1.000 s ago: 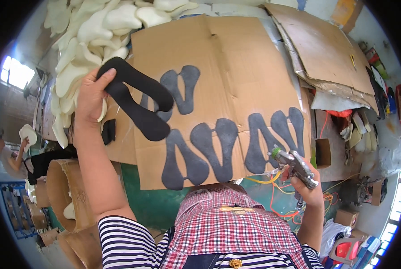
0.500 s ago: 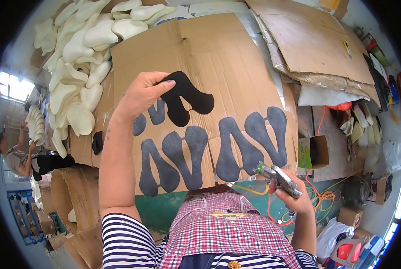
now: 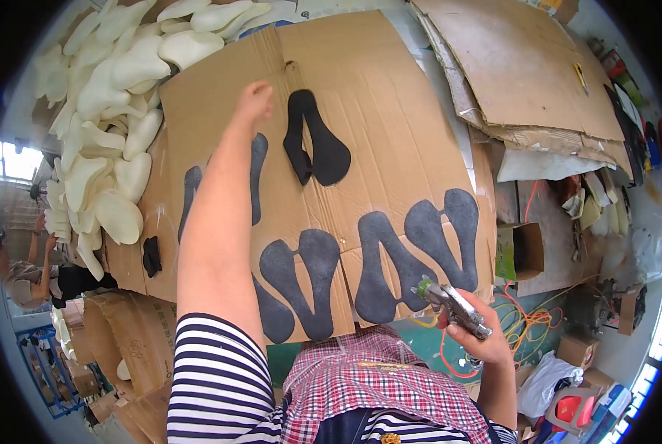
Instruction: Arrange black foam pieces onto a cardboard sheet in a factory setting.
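A black two-lobed pad [image 3: 329, 152] lies on the cardboard sheet [image 3: 397, 96], its left lobe partly folded up. My left hand [image 3: 255, 103] is just left of the pad, fingers curled and slightly blurred, with nothing visible in them. My right hand [image 3: 486, 325] grips a metal spray gun [image 3: 456, 309] with a green ring at its nozzle, over the sheet's near edge. Greyish two-lobed pads, such as one pad [image 3: 301, 281] and another pad [image 3: 445, 233], lie along the near part of the sheet. My left forearm covers parts of the pads at left.
Cream moulded foam pieces [image 3: 116, 185] are heaped at far left. Stacked cardboard sheets [image 3: 523, 66] with a yellow cutter [image 3: 581, 78] lie at far right. An orange hose [image 3: 449, 362] hangs below the right hand. A small open box [image 3: 527, 248] stands right; another person [image 3: 27, 274] is at left.
My left hand has let go of the black pad, which now lies on the cardboard, and has moved up and left. The right hand still holds the spray gun.
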Action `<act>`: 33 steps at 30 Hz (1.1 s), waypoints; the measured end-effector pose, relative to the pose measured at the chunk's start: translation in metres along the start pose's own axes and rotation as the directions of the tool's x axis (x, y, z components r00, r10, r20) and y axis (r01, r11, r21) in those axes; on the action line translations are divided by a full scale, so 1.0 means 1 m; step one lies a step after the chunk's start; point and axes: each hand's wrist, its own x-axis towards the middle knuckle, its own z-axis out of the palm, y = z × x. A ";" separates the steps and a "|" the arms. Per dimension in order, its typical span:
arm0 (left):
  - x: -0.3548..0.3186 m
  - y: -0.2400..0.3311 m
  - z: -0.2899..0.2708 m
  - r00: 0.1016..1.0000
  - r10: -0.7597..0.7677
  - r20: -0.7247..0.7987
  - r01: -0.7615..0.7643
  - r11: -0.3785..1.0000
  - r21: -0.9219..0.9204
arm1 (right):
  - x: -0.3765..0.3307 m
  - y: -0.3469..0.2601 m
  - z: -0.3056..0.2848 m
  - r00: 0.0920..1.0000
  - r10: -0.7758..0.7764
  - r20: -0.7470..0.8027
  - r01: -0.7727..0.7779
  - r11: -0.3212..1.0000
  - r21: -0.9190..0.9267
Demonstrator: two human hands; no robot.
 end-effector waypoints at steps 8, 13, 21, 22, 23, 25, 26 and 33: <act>-0.118 -0.130 0.054 0.987 0.008 -0.162 0.082 0.837 0.541 | 0.013 0.005 0.002 0.999 0.054 -0.010 -0.054 0.998 -0.039; -0.134 -0.118 0.070 0.937 0.178 -0.301 0.090 0.709 0.700 | 0.018 -0.006 0.010 0.998 0.045 0.038 -0.042 0.996 -0.084; -0.157 -0.134 0.039 0.808 0.586 -0.059 -0.299 0.493 0.817 | 0.009 -0.001 0.009 0.996 0.022 0.084 -0.012 0.993 -0.115; -0.161 -0.142 0.034 0.798 0.602 -0.007 -0.333 0.450 0.829 | 0.007 0.000 0.011 0.996 0.016 0.091 -0.006 0.994 -0.113; -0.166 -0.140 0.035 0.797 0.604 -0.008 -0.334 0.452 0.827 | 0.006 0.001 0.011 0.996 0.026 0.088 -0.016 0.994 -0.107; -0.174 -0.135 0.041 0.879 0.478 0.002 -0.256 0.468 0.846 | 0.003 0.002 0.010 0.996 0.035 0.082 -0.027 0.994 -0.105; -0.174 -0.132 0.049 0.878 0.479 0.002 -0.260 0.472 0.842 | 0.001 0.001 0.009 0.996 0.049 0.080 -0.039 0.992 -0.119; -0.153 -0.110 0.116 0.794 0.608 0.020 -0.433 0.542 0.720 | -0.007 -0.003 0.010 0.995 -0.009 0.096 0.028 0.980 -0.196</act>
